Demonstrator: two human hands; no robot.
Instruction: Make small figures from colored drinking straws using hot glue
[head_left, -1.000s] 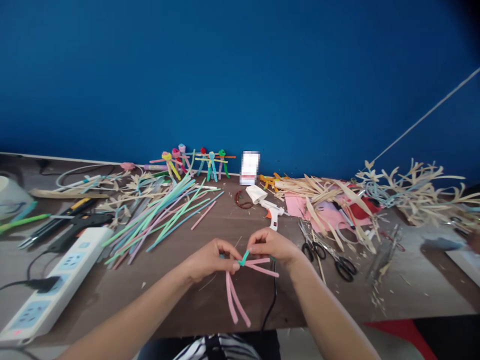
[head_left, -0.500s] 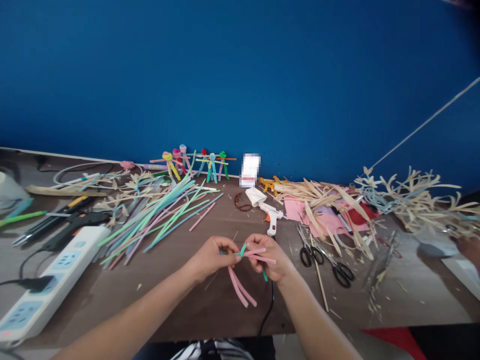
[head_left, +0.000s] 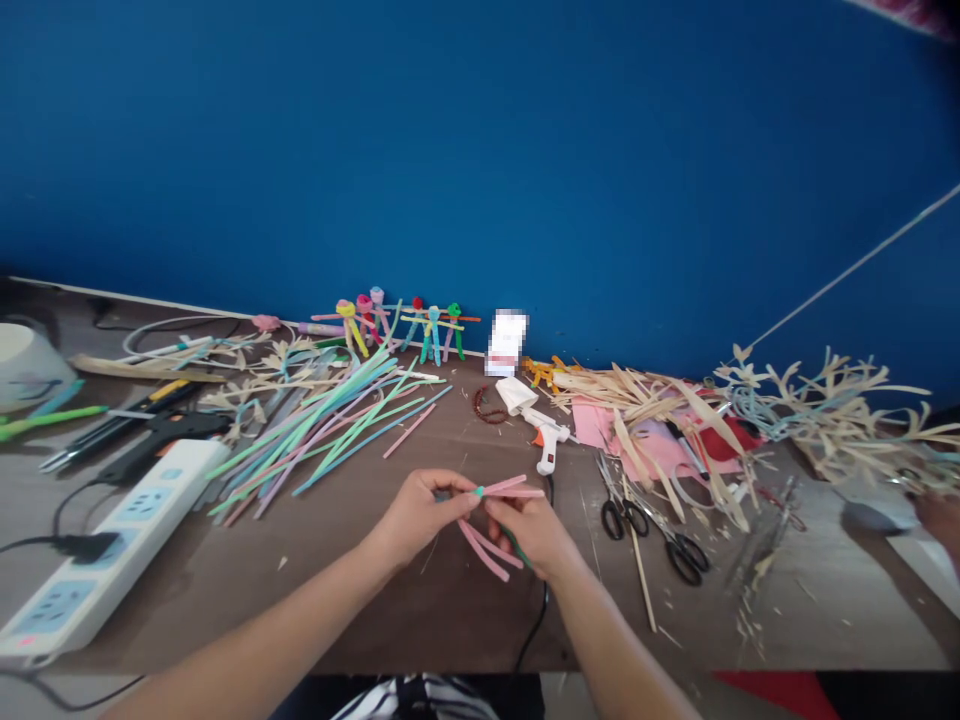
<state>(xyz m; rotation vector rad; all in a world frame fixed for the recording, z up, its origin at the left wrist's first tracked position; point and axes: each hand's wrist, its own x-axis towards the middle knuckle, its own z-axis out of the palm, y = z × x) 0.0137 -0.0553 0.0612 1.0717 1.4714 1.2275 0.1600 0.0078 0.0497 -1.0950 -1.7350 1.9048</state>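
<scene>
Over the brown table my left hand pinches a bundle of pink pipe cleaners at the point where a green pipe cleaner winds around them. My right hand is closed on the green one and the pink ends just to the right. Two pink ends stick out to the upper right and two hang down toward me. Behind my hands lies a white glue gun, its black cord running under my right wrist.
A heap of coloured pipe cleaners lies left of centre, with finished stick figures against the blue wall. A white power strip sits at the left. Black scissors and pale straw strips lie to the right. Another person's hand shows at the right edge.
My right hand has turned and dropped below the bundle, carrying the green pipe cleaner around the pink ones. The pink ends have swung from hanging down toward lying flatter.
</scene>
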